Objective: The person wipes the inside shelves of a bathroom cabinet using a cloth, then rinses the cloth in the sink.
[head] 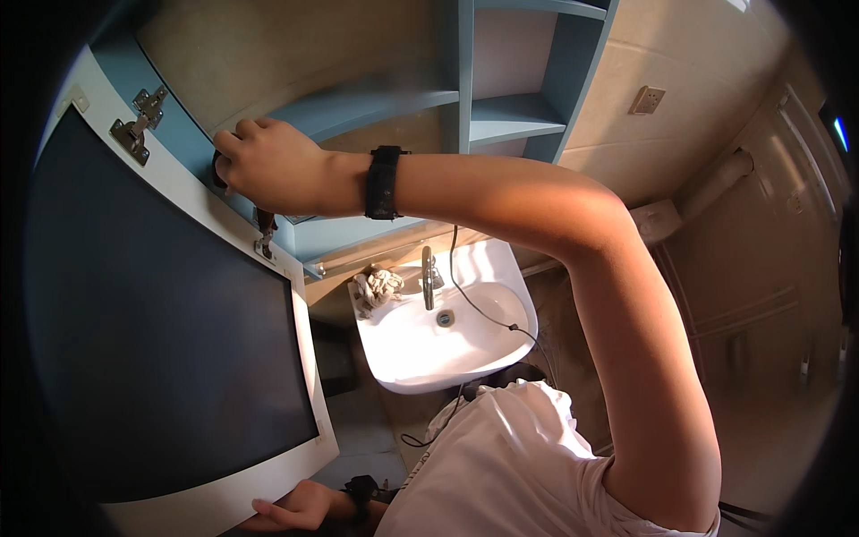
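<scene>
My right hand (268, 161), with a black band on its wrist, reaches across to the blue cabinet's side wall. Its fingers wrap around a dark hand tool (217, 169), mostly hidden by them; its kind cannot be told. Just below is the lower metal hinge (266, 247) of a white-framed cabinet door (309, 362) with a dark panel (174, 309). The upper metal hinge (137, 127) joins door and cabinet, and the door hangs open. At the door's bottom edge my left hand (302, 507) supports the frame, thumb on the face and fingers underneath.
A white washbasin (402, 356) with a chrome faucet (428, 278) stands below the cabinet. A crumpled cloth (377, 288) lies on its rim, and a thin dark cable (480, 311) crosses the bowl. Blue shelves (517, 117) are above; a wall socket (647, 100) is at right.
</scene>
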A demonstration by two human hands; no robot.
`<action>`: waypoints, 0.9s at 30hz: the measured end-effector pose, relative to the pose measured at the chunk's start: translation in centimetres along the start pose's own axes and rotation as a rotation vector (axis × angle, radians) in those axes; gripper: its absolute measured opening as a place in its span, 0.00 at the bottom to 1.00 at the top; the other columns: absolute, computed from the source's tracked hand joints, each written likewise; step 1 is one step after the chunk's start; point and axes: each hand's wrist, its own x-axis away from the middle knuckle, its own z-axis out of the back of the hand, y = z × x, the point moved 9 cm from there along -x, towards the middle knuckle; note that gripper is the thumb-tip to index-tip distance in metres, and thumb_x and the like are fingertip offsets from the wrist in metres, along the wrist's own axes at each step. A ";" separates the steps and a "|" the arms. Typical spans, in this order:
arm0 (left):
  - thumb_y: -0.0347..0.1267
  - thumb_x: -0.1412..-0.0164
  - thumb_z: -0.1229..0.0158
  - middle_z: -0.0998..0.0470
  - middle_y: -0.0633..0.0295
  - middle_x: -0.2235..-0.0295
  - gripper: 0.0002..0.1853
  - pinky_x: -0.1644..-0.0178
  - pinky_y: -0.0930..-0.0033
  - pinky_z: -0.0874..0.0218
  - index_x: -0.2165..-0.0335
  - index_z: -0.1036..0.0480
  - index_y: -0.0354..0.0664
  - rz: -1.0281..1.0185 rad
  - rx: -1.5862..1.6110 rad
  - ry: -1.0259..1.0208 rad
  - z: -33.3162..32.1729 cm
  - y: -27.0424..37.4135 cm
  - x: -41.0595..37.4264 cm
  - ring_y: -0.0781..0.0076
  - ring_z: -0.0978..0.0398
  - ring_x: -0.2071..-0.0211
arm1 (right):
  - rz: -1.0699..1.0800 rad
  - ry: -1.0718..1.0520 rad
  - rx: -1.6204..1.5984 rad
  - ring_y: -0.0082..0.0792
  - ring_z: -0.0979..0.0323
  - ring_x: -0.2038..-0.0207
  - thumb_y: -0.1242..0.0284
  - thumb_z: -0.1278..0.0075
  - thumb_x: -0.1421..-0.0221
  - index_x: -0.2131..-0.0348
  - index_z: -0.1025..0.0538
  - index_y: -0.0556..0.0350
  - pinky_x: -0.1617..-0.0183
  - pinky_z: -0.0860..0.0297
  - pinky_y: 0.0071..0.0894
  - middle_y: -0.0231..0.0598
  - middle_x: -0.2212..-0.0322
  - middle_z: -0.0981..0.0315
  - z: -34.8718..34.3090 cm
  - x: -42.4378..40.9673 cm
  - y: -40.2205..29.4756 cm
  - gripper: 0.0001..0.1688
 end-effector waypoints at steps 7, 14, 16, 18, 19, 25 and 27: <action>0.27 0.30 0.44 0.39 0.29 0.40 0.26 0.44 0.45 0.28 0.38 0.40 0.42 -0.575 -0.548 -0.188 -2.1 4.2 1.8 0.33 0.30 0.43 | -0.282 0.034 0.360 0.37 0.29 0.69 0.60 0.42 0.44 0.76 0.19 0.54 0.65 0.35 0.35 0.37 0.71 0.32 7.2 9.5 7.7 0.17; 0.24 0.32 0.42 0.42 0.28 0.37 0.28 0.40 0.41 0.31 0.38 0.41 0.39 -0.558 -0.528 -0.157 -2.3 4.2 1.9 0.31 0.32 0.40 | -0.375 0.024 0.308 0.40 0.28 0.71 0.65 0.41 0.46 0.74 0.21 0.59 0.67 0.30 0.35 0.41 0.70 0.32 10.3 12.6 8.4 0.13; 0.23 0.33 0.42 0.43 0.28 0.36 0.28 0.39 0.40 0.33 0.38 0.41 0.39 -0.555 -0.484 -0.145 -1.8 3.7 1.7 0.31 0.33 0.39 | -0.268 0.002 0.243 0.39 0.28 0.69 0.65 0.41 0.48 0.74 0.19 0.58 0.66 0.30 0.35 0.41 0.71 0.32 8.6 10.2 6.8 0.13; 0.22 0.33 0.42 0.44 0.28 0.36 0.28 0.38 0.40 0.34 0.38 0.41 0.39 -0.548 -0.437 -0.135 -0.5 2.8 1.8 0.31 0.34 0.39 | -0.195 -0.016 0.235 0.38 0.27 0.68 0.65 0.41 0.50 0.74 0.18 0.57 0.63 0.30 0.34 0.42 0.71 0.30 6.8 7.4 5.6 0.13; 0.22 0.33 0.43 0.44 0.28 0.36 0.28 0.38 0.39 0.34 0.37 0.41 0.39 -0.545 -0.410 -0.133 -0.4 2.5 1.8 0.31 0.35 0.38 | -0.177 -0.032 0.269 0.37 0.26 0.67 0.64 0.40 0.50 0.74 0.17 0.56 0.62 0.30 0.34 0.43 0.70 0.28 6.1 6.4 6.0 0.13; 0.20 0.31 0.47 0.44 0.29 0.36 0.27 0.37 0.41 0.34 0.37 0.41 0.41 -0.565 -0.373 -0.138 -0.3 2.6 1.8 0.31 0.35 0.38 | -0.547 -0.601 0.347 0.38 0.22 0.60 0.60 0.38 0.55 0.75 0.14 0.47 0.64 0.27 0.34 0.43 0.68 0.19 5.4 8.0 13.5 0.12; 0.21 0.30 0.49 0.44 0.30 0.36 0.26 0.37 0.42 0.35 0.36 0.41 0.42 -0.577 -0.313 -0.172 0.8 2.1 1.4 0.31 0.35 0.39 | -0.514 -0.539 0.360 0.38 0.21 0.63 0.63 0.38 0.56 0.75 0.14 0.49 0.65 0.28 0.33 0.42 0.71 0.19 6.8 8.2 12.7 0.10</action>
